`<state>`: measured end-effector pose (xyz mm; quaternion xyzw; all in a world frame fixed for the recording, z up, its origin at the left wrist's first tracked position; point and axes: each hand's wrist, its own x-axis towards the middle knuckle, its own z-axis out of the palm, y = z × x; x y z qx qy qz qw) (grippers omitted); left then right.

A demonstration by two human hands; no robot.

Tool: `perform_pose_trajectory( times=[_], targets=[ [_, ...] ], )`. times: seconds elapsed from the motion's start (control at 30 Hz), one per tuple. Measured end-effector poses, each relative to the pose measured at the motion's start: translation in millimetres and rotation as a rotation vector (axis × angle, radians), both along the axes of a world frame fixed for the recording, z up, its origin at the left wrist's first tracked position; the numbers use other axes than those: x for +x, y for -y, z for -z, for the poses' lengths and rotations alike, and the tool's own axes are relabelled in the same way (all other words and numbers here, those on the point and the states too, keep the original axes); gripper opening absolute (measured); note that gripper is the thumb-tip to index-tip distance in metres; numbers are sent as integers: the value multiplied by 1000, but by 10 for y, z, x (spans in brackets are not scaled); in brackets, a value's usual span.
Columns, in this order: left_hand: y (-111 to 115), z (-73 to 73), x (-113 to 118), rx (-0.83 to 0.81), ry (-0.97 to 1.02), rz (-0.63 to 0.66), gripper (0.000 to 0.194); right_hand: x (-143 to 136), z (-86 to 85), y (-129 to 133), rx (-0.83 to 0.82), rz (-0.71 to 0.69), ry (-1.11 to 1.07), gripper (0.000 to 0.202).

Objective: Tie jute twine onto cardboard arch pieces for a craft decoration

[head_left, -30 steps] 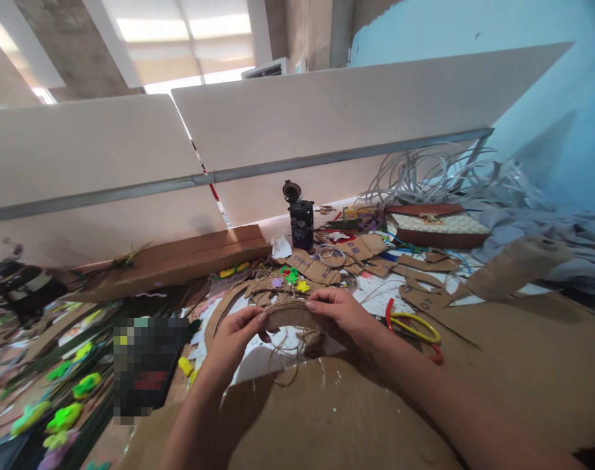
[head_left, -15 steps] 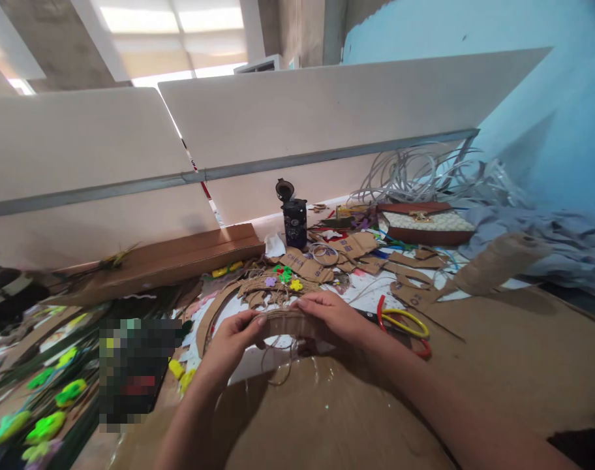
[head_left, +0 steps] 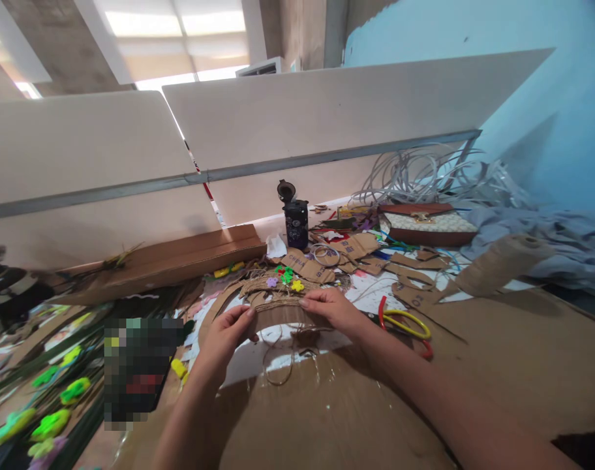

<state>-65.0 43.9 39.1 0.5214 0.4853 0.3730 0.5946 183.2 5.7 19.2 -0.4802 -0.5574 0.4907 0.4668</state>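
Observation:
A curved cardboard strip (head_left: pixel 282 317) spans the space between my hands, with rows of twine (head_left: pixel 280 303) along its upper edge. My left hand (head_left: pixel 229 334) pinches its left end between thumb and fingers. At the other end, my right hand (head_left: pixel 333 314) is closed on the strip, its fingertips at the twine. A loose loop of thin cord (head_left: pixel 279 384) hangs below. Just beyond lie small crocheted-looking flowers, a yellow one (head_left: pixel 297 285) and a purple one (head_left: pixel 271 282). Scissors (head_left: pixel 406 324) with red and yellow handles rest beside my right wrist, their blades partly hidden.
A dark open-lidded bottle (head_left: pixel 296 225) stands behind cardboard scraps (head_left: pixel 356 247). To the right are a twine cone (head_left: pixel 505 261), a brown-and-white handbag (head_left: pixel 427 225) and coiled clear tubing (head_left: pixel 405 176). A long cardboard tray (head_left: pixel 180 261) and green flower stems lie left.
My hands have tilted the strip slightly, so the twine rows along its edge show more clearly. My right fingertips have shifted a little along it. The hold stays on both ends.

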Motion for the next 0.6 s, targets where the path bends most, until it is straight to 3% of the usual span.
perform_pose_trajectory(
  times=[0.13,0.27,0.43,0.6],
  targets=[
    [-44,24,-47,-11,14,-94,48,27,74,-69,-1,169,-100,52],
    [-98,57,-90,-10,4,-142,45,88,237,-162,102,300,110,57],
    [-129,150,-50,-80,-91,-162,50,68,340,-145,210,288,336,47],
    [-72,139,28,21,-186,-108,44,32,302,-83,265,228,488,45]
  ],
)
